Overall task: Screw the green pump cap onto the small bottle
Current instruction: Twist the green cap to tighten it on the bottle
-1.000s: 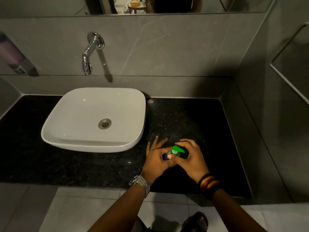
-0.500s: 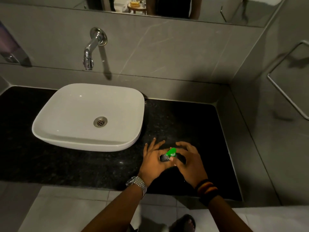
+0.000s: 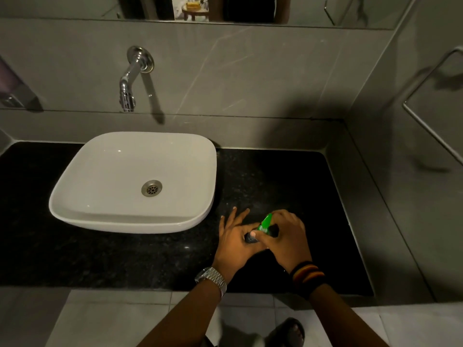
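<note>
We find the small bottle (image 3: 251, 238) on the black counter (image 3: 125, 259), just right of the white basin (image 3: 135, 181), almost wholly hidden between 2 hands. The left hand (image 3: 234, 242) wraps its lower part with thumb and palm, the other fingers spread open. The right hand (image 3: 288, 236) closes its fingers on the green pump cap (image 3: 265, 222), seated at the bottle's top. Whether the threads are engaged we cannot tell. A watch (image 3: 211, 280) is on the left wrist.
</note>
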`<state>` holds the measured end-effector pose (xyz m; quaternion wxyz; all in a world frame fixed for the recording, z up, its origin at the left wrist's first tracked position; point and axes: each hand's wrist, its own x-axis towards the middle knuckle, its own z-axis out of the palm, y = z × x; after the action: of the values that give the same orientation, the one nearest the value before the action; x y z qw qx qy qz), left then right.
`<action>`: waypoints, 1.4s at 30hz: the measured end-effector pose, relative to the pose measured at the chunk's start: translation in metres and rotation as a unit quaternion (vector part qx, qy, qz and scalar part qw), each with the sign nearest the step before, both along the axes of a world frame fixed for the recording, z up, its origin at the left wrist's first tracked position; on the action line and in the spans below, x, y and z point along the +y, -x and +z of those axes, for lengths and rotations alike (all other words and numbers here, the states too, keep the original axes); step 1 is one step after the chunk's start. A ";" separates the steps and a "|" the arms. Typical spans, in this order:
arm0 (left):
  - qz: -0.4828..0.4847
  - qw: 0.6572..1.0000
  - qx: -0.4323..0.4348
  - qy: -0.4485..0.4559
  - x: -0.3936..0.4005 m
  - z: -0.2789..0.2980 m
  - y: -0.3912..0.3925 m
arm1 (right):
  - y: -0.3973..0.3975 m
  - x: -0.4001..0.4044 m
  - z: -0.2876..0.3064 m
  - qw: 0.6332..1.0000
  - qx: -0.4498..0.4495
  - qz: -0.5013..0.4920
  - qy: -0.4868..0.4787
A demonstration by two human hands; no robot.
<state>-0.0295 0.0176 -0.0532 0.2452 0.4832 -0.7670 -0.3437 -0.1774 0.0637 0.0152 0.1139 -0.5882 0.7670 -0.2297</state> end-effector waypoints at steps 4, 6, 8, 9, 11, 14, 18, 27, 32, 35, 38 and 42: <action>0.003 1.000 0.007 0.001 0.002 0.003 0.000 | 0.015 0.007 -0.011 0.995 -0.056 0.079 -0.010; 0.008 1.000 0.009 0.000 0.004 0.006 0.001 | 0.024 0.011 -0.017 0.992 -0.047 0.117 0.006; 0.014 1.000 0.005 -0.004 0.006 0.009 0.002 | 0.023 0.011 -0.022 0.994 -0.021 0.105 0.030; 0.018 1.000 0.006 -0.004 0.007 0.010 0.003 | 0.020 0.011 -0.022 0.995 -0.022 0.090 0.040; 0.024 1.000 0.009 0.001 0.009 0.012 0.004 | 0.014 0.011 -0.022 0.995 -0.057 0.065 0.047; 0.032 0.999 0.012 0.000 0.013 0.012 0.003 | 0.014 0.014 -0.025 0.987 -0.141 0.067 0.049; 0.041 0.999 0.006 -0.006 0.015 0.017 0.005 | 0.024 0.008 -0.025 0.971 -0.185 0.142 0.048; 0.061 0.998 0.003 0.010 0.019 0.012 0.006 | 0.027 0.008 -0.024 0.967 -0.206 0.146 0.030; 0.060 0.998 0.010 0.007 0.017 0.007 0.007 | 0.025 0.005 -0.022 0.974 -0.186 0.119 0.053; 0.060 0.998 0.013 0.005 0.017 0.007 0.006 | 0.019 0.004 -0.023 0.981 -0.167 0.076 0.058; 0.059 0.998 0.020 0.006 0.016 0.010 0.006 | 0.024 0.012 -0.025 0.980 -0.160 0.108 0.047; 0.058 0.998 0.007 0.017 0.015 0.008 0.007 | 0.023 0.015 -0.024 0.986 -0.129 0.104 0.038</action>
<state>-0.0363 0.0329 -0.0451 0.2780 0.5199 -0.7419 -0.3192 -0.2002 0.0792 -0.0086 0.2120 -0.6339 0.6716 -0.3197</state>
